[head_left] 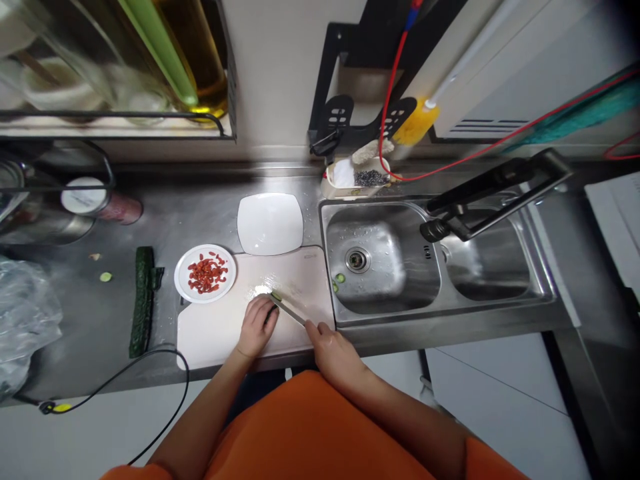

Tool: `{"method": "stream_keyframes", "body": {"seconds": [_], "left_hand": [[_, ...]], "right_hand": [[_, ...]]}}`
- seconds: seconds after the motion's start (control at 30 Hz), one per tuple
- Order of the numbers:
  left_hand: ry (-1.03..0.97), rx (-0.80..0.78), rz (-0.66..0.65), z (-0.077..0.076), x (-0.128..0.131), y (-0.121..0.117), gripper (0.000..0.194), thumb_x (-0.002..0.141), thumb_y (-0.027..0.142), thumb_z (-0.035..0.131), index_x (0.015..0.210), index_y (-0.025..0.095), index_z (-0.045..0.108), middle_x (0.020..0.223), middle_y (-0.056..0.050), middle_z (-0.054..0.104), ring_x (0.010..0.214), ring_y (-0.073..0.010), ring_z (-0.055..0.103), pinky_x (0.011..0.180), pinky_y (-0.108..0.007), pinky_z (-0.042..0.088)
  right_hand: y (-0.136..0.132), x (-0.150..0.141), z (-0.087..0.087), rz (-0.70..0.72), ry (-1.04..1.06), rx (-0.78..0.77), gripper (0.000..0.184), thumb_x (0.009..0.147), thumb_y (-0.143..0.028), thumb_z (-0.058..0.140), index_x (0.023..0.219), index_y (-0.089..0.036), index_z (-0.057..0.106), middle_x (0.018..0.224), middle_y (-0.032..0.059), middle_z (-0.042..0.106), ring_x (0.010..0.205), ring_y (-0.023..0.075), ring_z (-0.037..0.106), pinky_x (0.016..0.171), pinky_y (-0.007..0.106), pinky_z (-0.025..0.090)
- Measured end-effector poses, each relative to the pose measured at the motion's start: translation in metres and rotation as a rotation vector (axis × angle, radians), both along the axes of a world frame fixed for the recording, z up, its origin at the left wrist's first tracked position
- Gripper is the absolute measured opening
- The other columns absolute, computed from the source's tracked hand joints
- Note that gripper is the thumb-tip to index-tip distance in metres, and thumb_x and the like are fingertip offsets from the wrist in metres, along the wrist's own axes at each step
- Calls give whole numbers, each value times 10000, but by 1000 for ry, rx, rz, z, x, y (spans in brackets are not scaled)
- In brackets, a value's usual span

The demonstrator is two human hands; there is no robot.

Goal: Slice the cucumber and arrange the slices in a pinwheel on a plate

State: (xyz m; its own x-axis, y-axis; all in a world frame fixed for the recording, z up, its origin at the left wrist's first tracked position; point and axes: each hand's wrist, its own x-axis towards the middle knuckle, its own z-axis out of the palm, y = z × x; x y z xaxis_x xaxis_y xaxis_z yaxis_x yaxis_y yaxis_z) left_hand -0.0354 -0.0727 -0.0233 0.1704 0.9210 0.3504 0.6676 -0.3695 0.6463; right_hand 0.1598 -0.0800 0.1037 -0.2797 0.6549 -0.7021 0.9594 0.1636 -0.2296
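Note:
My right hand is closed around the handle of a kitchen knife, whose blade points up and left over the white cutting board. Beside the blade tip, my left hand curls over a dark green piece of cucumber, mostly hidden under the fingers. A thin green slice shows at the far side of the blade. Wet shine lies on the board there. To the left, a long dark cucumber rests on the steel counter.
A round white plate of small red berries overlaps the board's left corner. Behind the board lies a white square plate. The double sink, holding two green slices, adjoins on the right under a black faucet. A black cable loops over the front edge.

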Motion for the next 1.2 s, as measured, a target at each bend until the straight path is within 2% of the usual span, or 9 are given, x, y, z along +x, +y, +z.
{"method": "stream_keyframes", "body": {"seconds": [0.37, 0.73, 1.0, 1.2], "left_hand": [[-5, -15, 2, -2, -1, -1, 198, 841, 203, 539, 1036, 192, 575, 1003, -79, 624, 1021, -207, 571, 929, -438, 477], [0, -20, 4, -4, -1, 0, 217, 840, 201, 545, 1055, 197, 576, 997, -77, 628, 1036, -214, 566, 928, -441, 482], [-18, -56, 5, -5, -1, -1, 219, 853, 225, 526, 1062, 200, 584, 986, -77, 636, 1020, -212, 578, 925, -445, 479], [-19, -64, -10, -6, -2, 0, 227, 855, 217, 521, 1075, 204, 576, 993, -77, 632, 1001, -205, 583, 922, -447, 482]], "right_hand": [[7, -4, 4, 19, 12, 19, 357, 842, -35, 300, 1119, -182, 471, 945, 113, 598, 784, 211, 634, 628, 267, 438], [18, -13, 1, 45, 19, 30, 350, 868, -56, 279, 1129, -169, 483, 955, 117, 609, 815, 204, 627, 649, 260, 444], [26, -21, -8, 35, 41, 44, 362, 883, -76, 264, 1161, -178, 471, 968, 107, 612, 811, 192, 621, 661, 260, 451], [29, -26, -24, 43, 62, 96, 368, 893, -88, 271, 1198, -167, 461, 984, 120, 611, 853, 192, 617, 682, 250, 458]]}}
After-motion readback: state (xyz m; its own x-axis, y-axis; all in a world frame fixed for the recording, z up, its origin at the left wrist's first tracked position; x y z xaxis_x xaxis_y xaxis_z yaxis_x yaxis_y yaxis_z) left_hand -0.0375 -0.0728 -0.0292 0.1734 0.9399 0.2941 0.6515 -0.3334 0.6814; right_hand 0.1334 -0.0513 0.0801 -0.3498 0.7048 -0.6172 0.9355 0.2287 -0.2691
